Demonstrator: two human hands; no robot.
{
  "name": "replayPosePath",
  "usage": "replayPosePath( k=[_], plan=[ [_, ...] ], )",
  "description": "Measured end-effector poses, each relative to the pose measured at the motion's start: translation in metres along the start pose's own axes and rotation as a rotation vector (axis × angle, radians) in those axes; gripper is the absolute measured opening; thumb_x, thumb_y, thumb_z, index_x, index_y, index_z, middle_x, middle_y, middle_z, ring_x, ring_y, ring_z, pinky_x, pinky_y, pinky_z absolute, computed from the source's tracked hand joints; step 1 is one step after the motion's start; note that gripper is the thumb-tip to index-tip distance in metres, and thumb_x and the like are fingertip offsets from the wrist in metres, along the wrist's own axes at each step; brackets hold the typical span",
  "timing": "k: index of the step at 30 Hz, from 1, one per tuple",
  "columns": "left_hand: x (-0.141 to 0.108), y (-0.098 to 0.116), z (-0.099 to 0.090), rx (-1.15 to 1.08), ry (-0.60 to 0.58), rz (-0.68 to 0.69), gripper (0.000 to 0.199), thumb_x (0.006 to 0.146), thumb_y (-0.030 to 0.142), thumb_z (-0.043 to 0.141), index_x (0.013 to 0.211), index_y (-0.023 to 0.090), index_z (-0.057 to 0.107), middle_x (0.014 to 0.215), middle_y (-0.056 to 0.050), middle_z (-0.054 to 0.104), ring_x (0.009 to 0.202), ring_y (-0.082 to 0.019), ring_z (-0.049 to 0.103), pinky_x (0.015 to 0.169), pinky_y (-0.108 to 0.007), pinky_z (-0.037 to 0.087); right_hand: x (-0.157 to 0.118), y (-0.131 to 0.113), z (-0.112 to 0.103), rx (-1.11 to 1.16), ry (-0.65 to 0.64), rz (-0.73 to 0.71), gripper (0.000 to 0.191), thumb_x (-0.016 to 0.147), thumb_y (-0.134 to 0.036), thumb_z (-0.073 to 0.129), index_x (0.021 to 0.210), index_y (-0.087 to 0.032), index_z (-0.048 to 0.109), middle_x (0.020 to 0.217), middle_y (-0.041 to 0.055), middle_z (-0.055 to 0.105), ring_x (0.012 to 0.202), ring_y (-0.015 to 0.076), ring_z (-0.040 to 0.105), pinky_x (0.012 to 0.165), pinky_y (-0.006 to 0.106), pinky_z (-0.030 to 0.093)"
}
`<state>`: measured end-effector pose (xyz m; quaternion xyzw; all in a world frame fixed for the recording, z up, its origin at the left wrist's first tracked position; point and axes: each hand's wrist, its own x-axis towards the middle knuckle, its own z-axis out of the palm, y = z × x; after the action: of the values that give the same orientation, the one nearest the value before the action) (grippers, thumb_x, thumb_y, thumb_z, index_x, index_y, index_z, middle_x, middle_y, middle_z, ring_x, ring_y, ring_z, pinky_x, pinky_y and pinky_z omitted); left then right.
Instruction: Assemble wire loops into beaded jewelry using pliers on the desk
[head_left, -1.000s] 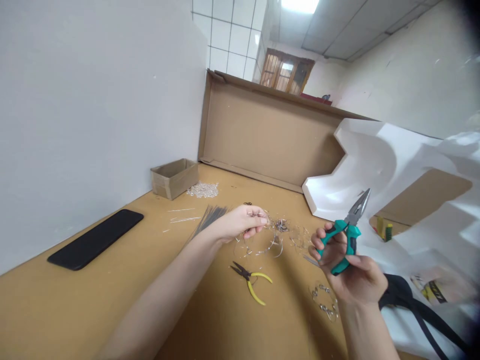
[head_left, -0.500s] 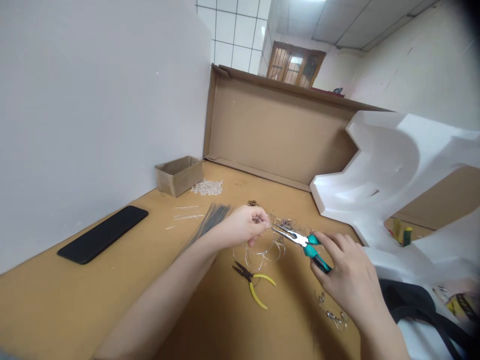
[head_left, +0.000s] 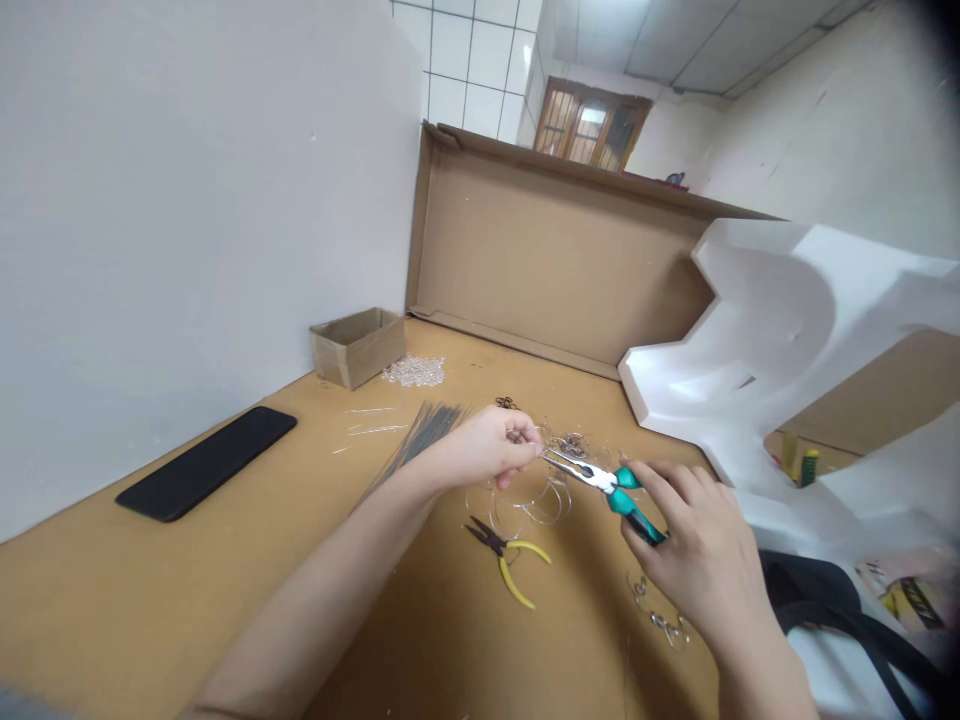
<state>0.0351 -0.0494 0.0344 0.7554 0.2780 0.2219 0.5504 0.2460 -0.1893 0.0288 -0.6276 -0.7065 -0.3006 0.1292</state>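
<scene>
Thumb and fingers of my left hand (head_left: 501, 446) are pinched together over the middle of the table, around a thin wire piece that mostly hides behind the fingertips. My right hand (head_left: 701, 540) grips the teal-handled long-nose pliers (head_left: 604, 480), whose tips reach the left fingertips. Curved silvery wire pieces (head_left: 544, 503) lie below the hands. Yellow-handled pliers (head_left: 510, 560) rest nearer on the table, jaws apart. Beside my left forearm is a bundle of straight grey wires (head_left: 420, 440). More bent wire pieces (head_left: 664, 627) lie left of my right wrist.
A small cardboard box (head_left: 358, 350) stands at the back left beside a pile of clear beads (head_left: 415, 370). A black flat object (head_left: 210, 462) lies at the left. Large cardboard (head_left: 562, 260) closes the back; white foam (head_left: 757, 330) stands right.
The plier tips have moved slightly left and up, closer to my left fingertips. My left hand has barely moved, and the view has shifted slightly.
</scene>
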Motion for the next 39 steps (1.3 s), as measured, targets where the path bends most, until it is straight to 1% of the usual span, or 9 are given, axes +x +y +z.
replayPosePath(
  k=[6, 12, 20, 25, 32, 39],
  plan=[
    [0.0000, -0.0021, 0.0005, -0.016, -0.025, -0.006, 0.010, 0.073, 0.026, 0.054, 0.074, 0.016, 0.052, 0.048, 0.006, 0.052, 0.040, -0.006, 0.048, 0.049, -0.019, 0.040, 0.0009, -0.0015, 0.0027, -0.017, -0.021, 0.002, 0.037, 0.076, -0.025, 0.055, 0.113, -0.019, 0.057, 0.095, 0.0095, 0.061, 0.084, 0.0252, 0.053, 0.066, 0.035, 0.036],
    [0.0020, -0.0053, -0.0008, -0.040, -0.060, 0.007, 0.010, 0.074, 0.026, 0.055, 0.075, 0.016, 0.054, 0.049, 0.005, 0.054, 0.041, -0.006, 0.050, 0.049, -0.019, 0.041, 0.0003, 0.0002, 0.0021, -0.005, 0.004, -0.011, 0.033, 0.076, -0.022, 0.055, 0.109, -0.019, 0.058, 0.091, 0.0086, 0.062, 0.082, 0.0240, 0.054, 0.064, 0.034, 0.036],
    [0.0028, -0.0064, 0.0003, -0.045, -0.064, 0.000, 0.010, 0.074, 0.026, 0.055, 0.074, 0.016, 0.052, 0.048, 0.005, 0.053, 0.041, -0.006, 0.050, 0.049, -0.019, 0.040, -0.0011, -0.0002, 0.0015, 0.005, 0.020, -0.016, 0.032, 0.077, -0.022, 0.054, 0.108, -0.019, 0.058, 0.090, 0.0082, 0.063, 0.080, 0.0232, 0.054, 0.066, 0.033, 0.038],
    [0.0025, -0.0056, 0.0005, -0.047, -0.066, 0.001, 0.010, 0.075, 0.026, 0.055, 0.075, 0.016, 0.053, 0.050, 0.005, 0.054, 0.042, -0.006, 0.051, 0.050, -0.019, 0.040, -0.0015, -0.0004, 0.0006, 0.021, 0.035, -0.008, 0.028, 0.077, -0.023, 0.054, 0.103, -0.018, 0.061, 0.087, 0.0072, 0.062, 0.077, 0.0216, 0.054, 0.065, 0.032, 0.038],
    [0.0036, -0.0068, 0.0012, -0.053, -0.077, 0.010, 0.010, 0.075, 0.026, 0.054, 0.075, 0.016, 0.053, 0.050, 0.005, 0.054, 0.043, -0.007, 0.052, 0.049, -0.019, 0.041, -0.0005, -0.0012, -0.0002, 0.027, 0.084, -0.020, 0.024, 0.076, -0.023, 0.053, 0.098, -0.018, 0.063, 0.081, 0.0049, 0.062, 0.070, 0.0186, 0.054, 0.062, 0.029, 0.039],
    [0.0033, -0.0072, 0.0006, -0.044, -0.093, 0.012, 0.009, 0.076, 0.025, 0.054, 0.075, 0.016, 0.053, 0.049, 0.005, 0.055, 0.042, -0.007, 0.052, 0.049, -0.019, 0.041, -0.0028, -0.0004, 0.0010, 0.014, 0.065, 0.005, 0.026, 0.074, -0.023, 0.053, 0.097, -0.019, 0.064, 0.078, 0.0038, 0.062, 0.068, 0.0177, 0.056, 0.058, 0.027, 0.039]
  ],
)
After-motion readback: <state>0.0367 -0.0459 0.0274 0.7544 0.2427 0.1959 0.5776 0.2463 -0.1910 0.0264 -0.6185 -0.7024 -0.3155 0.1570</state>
